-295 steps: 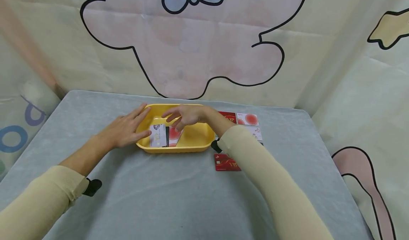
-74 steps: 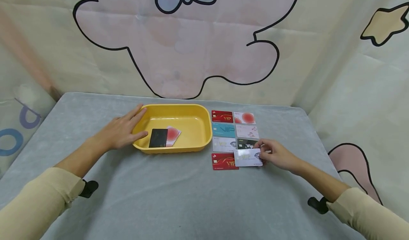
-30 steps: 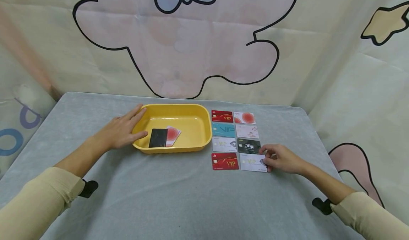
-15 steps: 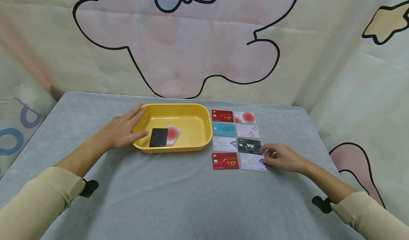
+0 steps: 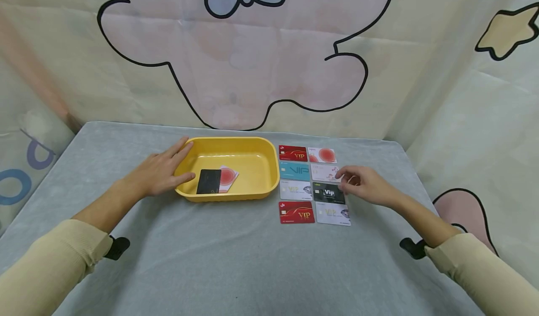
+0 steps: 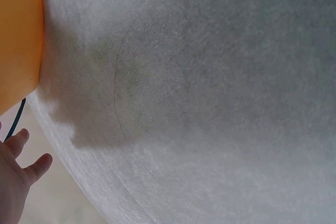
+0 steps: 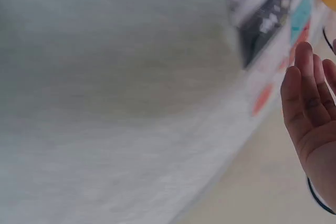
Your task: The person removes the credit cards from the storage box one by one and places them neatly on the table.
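My left hand rests with spread fingers on the left rim of a yellow plastic tray. Inside the tray lie a black card and, partly under it, a white card with a red circle. My right hand hovers over the right side of the laid-out cards, holding nothing, fingers loosely bent. Nearest to it are a black Vip card and a pale pink card. Below the black one a white VIP card lies flat. The right wrist view shows the hand with relaxed fingers.
To the tray's right, two columns of cards include a red VIP card, a red-circle card, a teal VIP card, a white VIP card and another red VIP card. A grey cloth covers the table.
The right hand took the white VIP card from the tray, set it down bottom right beside the red one, let go and has moved up the column. The left hand stays on the tray.
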### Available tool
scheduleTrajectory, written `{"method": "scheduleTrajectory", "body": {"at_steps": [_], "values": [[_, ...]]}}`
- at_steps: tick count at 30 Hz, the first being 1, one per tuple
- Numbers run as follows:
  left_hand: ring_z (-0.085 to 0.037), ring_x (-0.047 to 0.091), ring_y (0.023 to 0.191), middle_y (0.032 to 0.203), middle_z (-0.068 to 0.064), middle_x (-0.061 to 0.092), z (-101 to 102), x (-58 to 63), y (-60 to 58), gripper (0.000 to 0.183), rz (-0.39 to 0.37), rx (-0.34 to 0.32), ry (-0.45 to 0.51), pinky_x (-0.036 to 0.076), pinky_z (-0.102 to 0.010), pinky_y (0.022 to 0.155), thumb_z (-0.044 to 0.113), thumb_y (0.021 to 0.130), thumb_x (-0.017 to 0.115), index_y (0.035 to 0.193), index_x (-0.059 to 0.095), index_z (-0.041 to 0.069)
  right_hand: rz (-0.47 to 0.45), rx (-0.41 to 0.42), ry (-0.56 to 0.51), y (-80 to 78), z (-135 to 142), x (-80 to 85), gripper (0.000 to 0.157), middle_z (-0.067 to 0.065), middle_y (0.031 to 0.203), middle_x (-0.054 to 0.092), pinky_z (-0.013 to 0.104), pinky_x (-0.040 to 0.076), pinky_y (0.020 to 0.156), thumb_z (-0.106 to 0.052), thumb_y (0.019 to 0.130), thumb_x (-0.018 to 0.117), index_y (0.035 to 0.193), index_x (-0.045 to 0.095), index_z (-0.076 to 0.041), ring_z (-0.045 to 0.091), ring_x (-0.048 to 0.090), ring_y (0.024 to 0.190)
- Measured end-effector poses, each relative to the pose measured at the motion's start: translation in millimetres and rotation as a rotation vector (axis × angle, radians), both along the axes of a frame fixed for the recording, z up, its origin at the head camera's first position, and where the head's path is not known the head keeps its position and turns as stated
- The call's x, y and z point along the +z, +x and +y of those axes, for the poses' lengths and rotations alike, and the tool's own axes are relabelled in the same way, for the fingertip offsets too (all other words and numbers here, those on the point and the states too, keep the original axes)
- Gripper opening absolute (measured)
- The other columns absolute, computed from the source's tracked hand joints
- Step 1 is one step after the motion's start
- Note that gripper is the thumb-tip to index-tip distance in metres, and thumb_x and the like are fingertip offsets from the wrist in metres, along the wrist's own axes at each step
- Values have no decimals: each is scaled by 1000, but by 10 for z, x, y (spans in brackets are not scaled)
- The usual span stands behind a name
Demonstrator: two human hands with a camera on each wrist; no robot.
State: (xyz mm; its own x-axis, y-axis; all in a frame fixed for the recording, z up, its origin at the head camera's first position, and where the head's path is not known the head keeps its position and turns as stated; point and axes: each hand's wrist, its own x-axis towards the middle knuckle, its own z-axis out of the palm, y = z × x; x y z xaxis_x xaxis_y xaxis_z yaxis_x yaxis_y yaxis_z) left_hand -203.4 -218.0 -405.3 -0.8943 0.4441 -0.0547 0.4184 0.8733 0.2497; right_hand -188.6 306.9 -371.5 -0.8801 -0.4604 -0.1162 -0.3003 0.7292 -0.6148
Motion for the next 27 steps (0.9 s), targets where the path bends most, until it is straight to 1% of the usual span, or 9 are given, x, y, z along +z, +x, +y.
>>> {"method": "scheduleTrajectory", "body": {"at_steps": [4, 7, 9, 11, 15, 17, 20, 23, 27], "values": [[-46, 36, 139, 166, -18, 9, 10, 1, -3, 85, -12, 7, -2, 35, -70, 101, 51, 98, 52, 159, 17, 4, 41, -20, -48, -133, -154, 120, 24, 9, 96, 65, 26, 54, 72, -11, 92, 69, 113, 66, -1, 24, 61, 83], [-46, 36, 139, 166, -18, 9, 15, 6, -3, 84, -14, 11, -6, 35, -70, 101, 51, 98, 52, 159, 17, 4, 38, -38, -90, -210, -292, 195, 29, 11, 104, 65, 26, 55, 77, -17, 92, 70, 118, 65, -4, 25, 62, 87], [-46, 36, 139, 166, -18, 9, 16, 6, -3, 85, -15, 15, -5, 35, -70, 101, 51, 97, 52, 159, 17, 4, 21, -57, -124, -250, -397, 230, 33, 14, 110, 66, 28, 55, 80, -21, 92, 71, 121, 64, -5, 26, 65, 92], [-46, 36, 140, 166, -18, 8, 16, 6, -2, 85, -19, 16, -11, 35, -70, 102, 51, 97, 52, 159, 16, 4, -10, -93, -174, -282, -516, 249, 36, 13, 116, 67, 31, 55, 86, -25, 93, 71, 123, 63, -7, 26, 67, 98], [-45, 35, 140, 166, -18, 7, 11, -3, -9, 86, -27, 16, -20, 35, -70, 102, 52, 98, 50, 159, 15, 4, -80, -129, -313, -306, -769, 263, 41, 12, 126, 67, 39, 53, 95, -26, 93, 71, 129, 59, -8, 26, 66, 112], [-46, 35, 140, 166, -19, 8, 10, -8, -11, 86, -25, 14, -20, 35, -70, 101, 53, 98, 50, 159, 15, 4, -109, -114, -369, -315, -885, 261, 43, 11, 129, 66, 40, 51, 98, -23, 94, 70, 132, 57, -8, 26, 64, 117], [-46, 36, 139, 166, -18, 8, 13, -6, -9, 85, -21, 15, -9, 35, -70, 101, 52, 97, 51, 159, 16, 5, -142, -75, -409, -330, -1050, 258, 43, 11, 130, 65, 39, 51, 98, -20, 95, 69, 134, 55, -8, 25, 62, 119], [-46, 37, 139, 165, -19, 9, 13, 0, -4, 85, -15, 14, -3, 36, -70, 101, 52, 97, 52, 159, 17, 4, -178, -44, -438, -345, -1210, 236, 45, 13, 131, 64, 36, 52, 97, -21, 94, 69, 135, 55, -7, 22, 63, 118], [-46, 35, 140, 165, -19, 8, 7, 7, -3, 85, -25, 11, -13, 35, -69, 102, 52, 98, 50, 159, 15, 4, -249, -22, -468, -363, -1410, 166, 50, 15, 133, 63, 33, 52, 96, -22, 93, 71, 136, 53, -3, 19, 66, 113]]}}
